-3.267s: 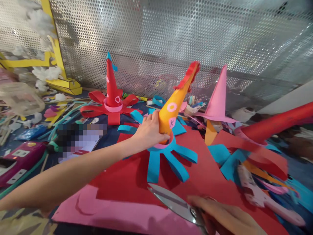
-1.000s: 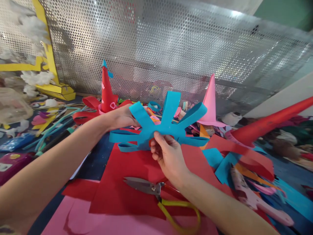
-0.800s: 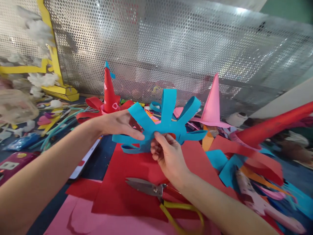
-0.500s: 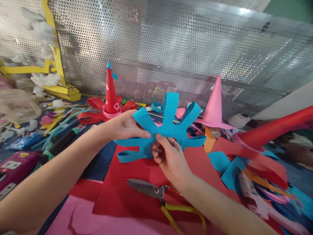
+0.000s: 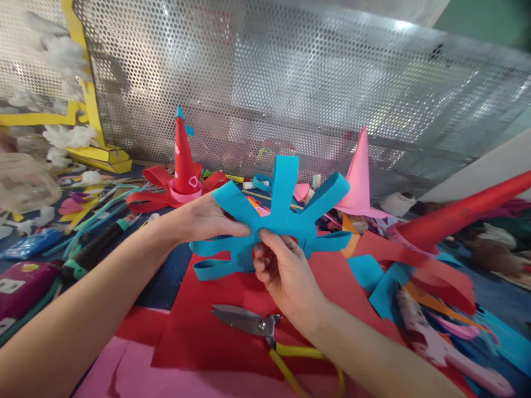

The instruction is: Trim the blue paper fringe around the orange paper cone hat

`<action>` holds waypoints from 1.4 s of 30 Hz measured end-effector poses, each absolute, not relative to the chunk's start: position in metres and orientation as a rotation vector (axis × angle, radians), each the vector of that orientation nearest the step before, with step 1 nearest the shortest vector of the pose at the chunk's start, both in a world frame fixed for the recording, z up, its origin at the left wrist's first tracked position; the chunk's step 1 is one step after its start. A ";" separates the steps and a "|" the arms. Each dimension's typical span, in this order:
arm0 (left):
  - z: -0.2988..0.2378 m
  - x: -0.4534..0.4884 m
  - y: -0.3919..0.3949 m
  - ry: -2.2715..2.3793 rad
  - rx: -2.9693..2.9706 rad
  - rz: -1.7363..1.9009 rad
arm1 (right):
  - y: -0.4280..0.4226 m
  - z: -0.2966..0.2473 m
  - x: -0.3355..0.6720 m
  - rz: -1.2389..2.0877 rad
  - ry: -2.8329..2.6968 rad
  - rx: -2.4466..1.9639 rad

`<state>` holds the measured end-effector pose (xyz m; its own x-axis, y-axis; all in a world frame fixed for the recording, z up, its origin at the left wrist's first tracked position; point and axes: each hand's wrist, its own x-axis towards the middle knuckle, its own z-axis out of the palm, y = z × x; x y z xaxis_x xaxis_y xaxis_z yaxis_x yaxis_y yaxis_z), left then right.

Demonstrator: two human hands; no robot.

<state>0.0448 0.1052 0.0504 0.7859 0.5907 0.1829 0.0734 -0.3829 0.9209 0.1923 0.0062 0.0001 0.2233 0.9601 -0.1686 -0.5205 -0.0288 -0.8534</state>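
I hold a blue paper piece with looped petals (image 5: 282, 218) tilted up in front of me, its underside facing me. My left hand (image 5: 203, 218) grips its left side, thumb on the blue paper. My right hand (image 5: 286, 271) pinches its lower middle, fingers curled at the central hole. An orange cone attached behind it is almost fully hidden. Scissors with yellow handles (image 5: 265, 331) lie on the red paper sheet (image 5: 199, 326) just below my right wrist.
A red cone hat with red loops (image 5: 182, 171) stands back left, a pink cone hat (image 5: 359, 177) back right, a long red cone (image 5: 460, 213) at right. A pink glue gun (image 5: 440, 342) lies lower right. Pink paper (image 5: 157, 381) is nearest me. A perforated metal wall (image 5: 290, 83) closes the back.
Earlier my left hand held the orange cone upright on the table while my right held the scissors. Since then the scissors were put down and both hands lifted and tilted the blue piece.
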 end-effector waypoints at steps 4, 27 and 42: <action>0.065 0.032 0.105 0.467 1.904 0.473 | 0.007 -0.001 0.193 1.254 -0.595 -0.985; 0.051 0.067 0.072 0.673 1.338 0.862 | 0.006 0.003 0.197 1.195 -0.910 -0.941; 0.073 0.046 0.089 0.807 1.169 1.037 | -0.034 0.034 0.240 0.098 -1.783 -1.200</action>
<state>0.0462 0.0890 0.0733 0.3376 0.9412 0.0138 -0.2171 0.0636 0.9741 0.2403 -0.0341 0.0339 -0.0666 0.7538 0.6537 0.6780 0.5148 -0.5247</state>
